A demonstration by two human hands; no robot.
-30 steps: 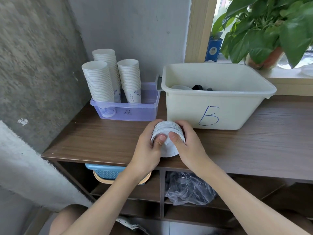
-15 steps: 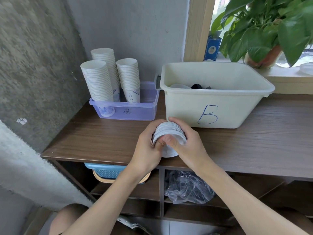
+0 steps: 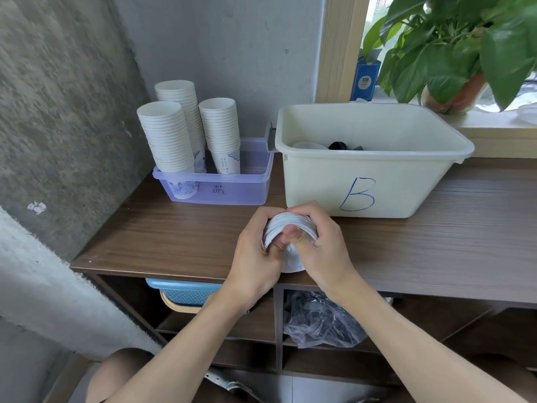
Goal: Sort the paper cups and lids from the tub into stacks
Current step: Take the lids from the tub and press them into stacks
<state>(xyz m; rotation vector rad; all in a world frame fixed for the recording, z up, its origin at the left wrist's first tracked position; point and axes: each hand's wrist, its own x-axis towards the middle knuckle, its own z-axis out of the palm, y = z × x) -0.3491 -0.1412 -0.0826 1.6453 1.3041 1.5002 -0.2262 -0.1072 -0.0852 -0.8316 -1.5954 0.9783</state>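
Observation:
A nested stack of white paper cups (image 3: 290, 226) lies sideways over the shelf's front edge, just in front of the cream tub. My left hand (image 3: 255, 251) grips its left side and my right hand (image 3: 322, 242) grips its right side, both thumbs pressed on the near rims. The cream tub (image 3: 374, 181), marked with a blue "B", holds a white lid (image 3: 309, 146) and a black lid (image 3: 338, 146) near its front wall. Three tall stacks of white cups (image 3: 171, 141) stand in a clear purple bin (image 3: 232, 190) at the back left.
The wooden shelf top (image 3: 180, 237) meets a rough concrete wall on the left. A potted plant (image 3: 453, 62) and a blue box (image 3: 364, 80) sit on the window sill behind the tub. Below the shelf are a blue basket (image 3: 186, 292) and a crumpled plastic bag (image 3: 322, 321).
My thumbs have closed together over the near end of the cup stack, covering more of the bottom cup. The stack stays in the same spot.

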